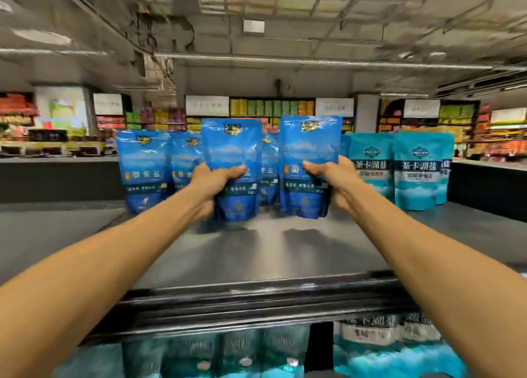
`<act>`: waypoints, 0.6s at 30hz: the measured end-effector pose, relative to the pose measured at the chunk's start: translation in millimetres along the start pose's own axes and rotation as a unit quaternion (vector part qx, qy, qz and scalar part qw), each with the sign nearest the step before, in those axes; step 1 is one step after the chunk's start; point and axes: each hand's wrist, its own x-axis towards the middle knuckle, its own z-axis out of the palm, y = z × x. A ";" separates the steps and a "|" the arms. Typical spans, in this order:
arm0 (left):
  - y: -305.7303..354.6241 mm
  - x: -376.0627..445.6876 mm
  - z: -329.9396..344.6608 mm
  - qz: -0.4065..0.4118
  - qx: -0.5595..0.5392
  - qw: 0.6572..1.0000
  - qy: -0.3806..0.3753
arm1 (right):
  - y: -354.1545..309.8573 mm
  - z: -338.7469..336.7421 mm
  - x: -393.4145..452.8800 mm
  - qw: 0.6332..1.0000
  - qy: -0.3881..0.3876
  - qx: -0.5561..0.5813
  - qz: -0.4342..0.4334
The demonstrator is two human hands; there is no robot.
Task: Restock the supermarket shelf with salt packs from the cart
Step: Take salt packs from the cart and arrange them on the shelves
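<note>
- I've got both arms stretched out over the dark shelf deck, and each hand grips a salt pack of its own.
- My left hand wraps its thumb and fingers round the lower half of the left blue salt pack; that pack is upright, its bottom edge at or just above the deck, I can't tell which.
- My right hand clamps the right blue salt pack the same way, upright, just beside the left one with a narrow gap between.
- Behind the left pack, a row of standing blue packs lines the back of the deck.
- Right of the right pack, teal salt packs stand near it.
- Bare deck runs from the held packs out to the shelf's front lip.
- Below the lip, more packs, blurred.
</note>
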 end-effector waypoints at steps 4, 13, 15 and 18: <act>-30.5 34.4 31.0 0.015 0.032 0.999 -0.022 | 25.3 -9.0 36.5 0.999 -0.002 -0.013 0.037; -61.0 58.0 8.0 0.035 0.318 0.934 -0.160 | 41.6 -54.5 46.8 0.929 -0.114 -0.346 0.057; -60.4 58.5 8.1 0.019 0.346 0.928 -0.137 | 39.7 -54.9 49.0 0.920 -0.095 -0.373 0.071; -57.1 67.0 21.5 -0.001 0.393 0.914 -0.104 | 37.8 -54.0 57.6 0.906 -0.064 -0.406 0.099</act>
